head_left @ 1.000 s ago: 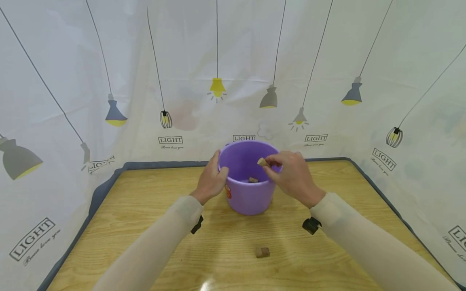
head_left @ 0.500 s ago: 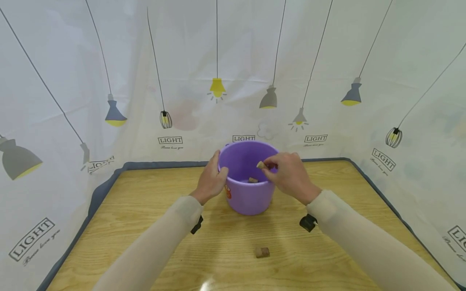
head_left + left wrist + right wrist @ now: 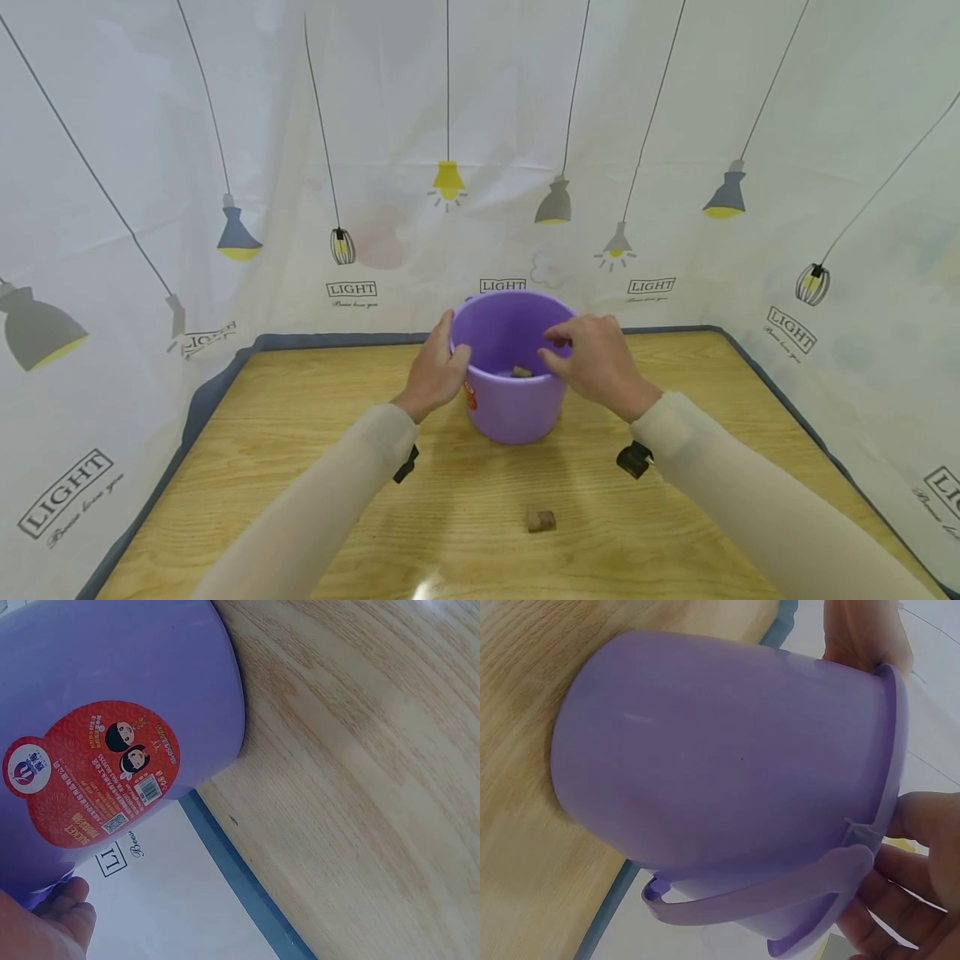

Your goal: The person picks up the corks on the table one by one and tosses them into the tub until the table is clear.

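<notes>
A purple plastic bucket (image 3: 517, 408) stands upright on the wooden table. My left hand (image 3: 435, 371) grips its rim on the left side; in the left wrist view part of that hand (image 3: 56, 926) shows beside the bucket's wall. My right hand (image 3: 603, 362) is over the right rim, thumb and fingertips parted with nothing between them. Seen from the right wrist, the right hand's fingers (image 3: 907, 889) reach around the rim near the handle (image 3: 765, 892). A small brown cork (image 3: 521, 372) lies inside at the bottom; the rest of the bucket's floor is hidden.
Another brown cork (image 3: 540, 521) lies on the table (image 3: 330, 467) in front of the bucket. White cloth (image 3: 405, 125) printed with lamps rises behind and at both sides, with a blue-grey band (image 3: 330, 340) along the table's edge.
The cork pinched in my right hand has been let go over the bucket and is out of sight. That hand moved slightly left and its fingers parted. My left hand stayed put.
</notes>
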`<state>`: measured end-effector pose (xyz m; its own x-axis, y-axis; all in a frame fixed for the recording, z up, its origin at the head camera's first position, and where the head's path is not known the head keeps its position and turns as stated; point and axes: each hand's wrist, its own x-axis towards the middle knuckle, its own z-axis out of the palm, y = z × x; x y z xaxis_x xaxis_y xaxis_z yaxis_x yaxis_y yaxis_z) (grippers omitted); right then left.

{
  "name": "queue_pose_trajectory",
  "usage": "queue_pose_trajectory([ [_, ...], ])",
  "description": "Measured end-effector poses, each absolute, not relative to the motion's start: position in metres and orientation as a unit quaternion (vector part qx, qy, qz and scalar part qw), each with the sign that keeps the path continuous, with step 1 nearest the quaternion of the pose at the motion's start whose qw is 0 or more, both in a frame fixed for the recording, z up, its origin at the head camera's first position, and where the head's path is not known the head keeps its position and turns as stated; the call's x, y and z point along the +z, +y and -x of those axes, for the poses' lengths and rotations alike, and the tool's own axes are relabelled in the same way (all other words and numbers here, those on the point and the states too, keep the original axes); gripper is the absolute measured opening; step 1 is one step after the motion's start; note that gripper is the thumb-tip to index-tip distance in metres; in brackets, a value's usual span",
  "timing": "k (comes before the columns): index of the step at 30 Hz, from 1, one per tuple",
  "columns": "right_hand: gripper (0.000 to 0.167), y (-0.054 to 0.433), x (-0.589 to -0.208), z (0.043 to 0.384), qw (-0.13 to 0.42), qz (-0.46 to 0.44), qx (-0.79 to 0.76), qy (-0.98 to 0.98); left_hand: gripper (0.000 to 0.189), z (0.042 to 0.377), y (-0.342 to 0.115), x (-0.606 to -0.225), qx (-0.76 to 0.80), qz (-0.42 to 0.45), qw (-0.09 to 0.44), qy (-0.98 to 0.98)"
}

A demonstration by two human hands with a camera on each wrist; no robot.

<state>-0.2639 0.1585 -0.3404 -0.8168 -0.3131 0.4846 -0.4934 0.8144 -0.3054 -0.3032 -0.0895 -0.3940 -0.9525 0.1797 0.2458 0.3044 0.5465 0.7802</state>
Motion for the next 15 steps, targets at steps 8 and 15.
queue_pose_trajectory([
  [8, 0.02, 0.1592, -0.3398, 0.2609, 0.223, -0.221, 0.223, -0.923, 0.071, 0.3043, -0.0895, -0.395, -0.454, 0.14, 0.07, -0.877],
  [15, 0.02, 0.1611, -0.3389, 0.2571, 0.24, -0.225, 0.229, -0.916, 0.071, 0.3044, -0.0892, -0.3951, -0.454, 0.138, 0.07, -0.877],
])
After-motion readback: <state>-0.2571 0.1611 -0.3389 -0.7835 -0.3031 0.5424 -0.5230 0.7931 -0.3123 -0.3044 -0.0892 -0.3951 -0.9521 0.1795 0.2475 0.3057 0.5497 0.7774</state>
